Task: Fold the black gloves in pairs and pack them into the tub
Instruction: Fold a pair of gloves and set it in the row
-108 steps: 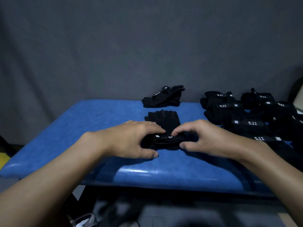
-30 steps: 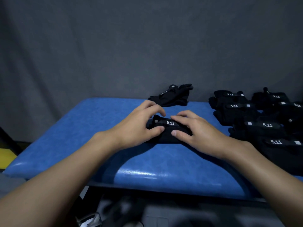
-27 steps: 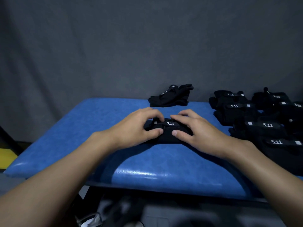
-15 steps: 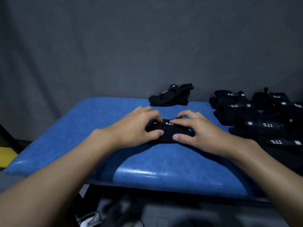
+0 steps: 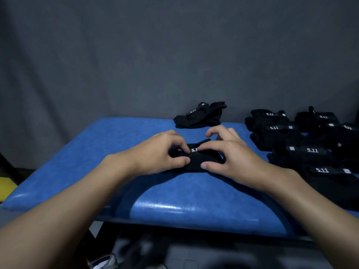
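A soft black fabric glove bundle, folded into a squat roll with a white "5.1" strap, lies between both hands. The left hand and right hand pinch it with thumb and curled forefinger on the glossy blue padded table. Beyond them lies a limp glove pair; right of the right hand, stacked bundles.

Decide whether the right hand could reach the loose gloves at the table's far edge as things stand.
Probably yes. The loose gloves lie just beyond the right hand, with only bare blue table between; it would first have to release the folded pair it pinches.
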The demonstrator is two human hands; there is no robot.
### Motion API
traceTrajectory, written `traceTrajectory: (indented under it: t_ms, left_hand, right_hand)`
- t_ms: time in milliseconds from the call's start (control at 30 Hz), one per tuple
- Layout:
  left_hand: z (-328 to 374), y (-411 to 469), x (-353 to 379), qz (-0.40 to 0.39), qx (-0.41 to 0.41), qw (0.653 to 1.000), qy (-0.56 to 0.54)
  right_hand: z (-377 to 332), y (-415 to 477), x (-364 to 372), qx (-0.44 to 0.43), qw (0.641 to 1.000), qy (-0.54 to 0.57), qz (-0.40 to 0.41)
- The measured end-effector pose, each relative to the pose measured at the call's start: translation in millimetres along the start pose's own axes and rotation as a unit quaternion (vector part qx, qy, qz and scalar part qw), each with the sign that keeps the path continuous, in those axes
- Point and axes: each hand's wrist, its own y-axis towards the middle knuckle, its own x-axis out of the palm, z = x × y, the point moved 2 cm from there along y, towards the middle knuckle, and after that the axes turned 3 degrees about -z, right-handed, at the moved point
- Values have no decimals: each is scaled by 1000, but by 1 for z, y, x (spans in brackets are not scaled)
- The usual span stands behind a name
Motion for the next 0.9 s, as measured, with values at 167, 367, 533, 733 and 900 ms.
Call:
traceTrajectory:
  t_ms: [167, 367, 533, 733, 900]
  left_hand:
    - [3, -1, -4, -31, -28, 999, 8]
    - [4, 6, -11, -78, -47, 996, 9]
    - [7, 21, -2, -78, -19, 996, -33]
    - [11, 54, 23, -55, 11, 998, -12]
    - [10, 75, 30, -40, 36, 998, -10]
  right_hand:
    - [2, 0, 0, 22, 1000, -11, -18]
    - [1, 0, -4, 37, 999, -30, -27]
    - [10, -1, -18, 76, 991, -93, -52]
    - [27, 0, -40, 120, 977, -155, -83]
    - [38, 6, -48, 126, 977, -152, -82]
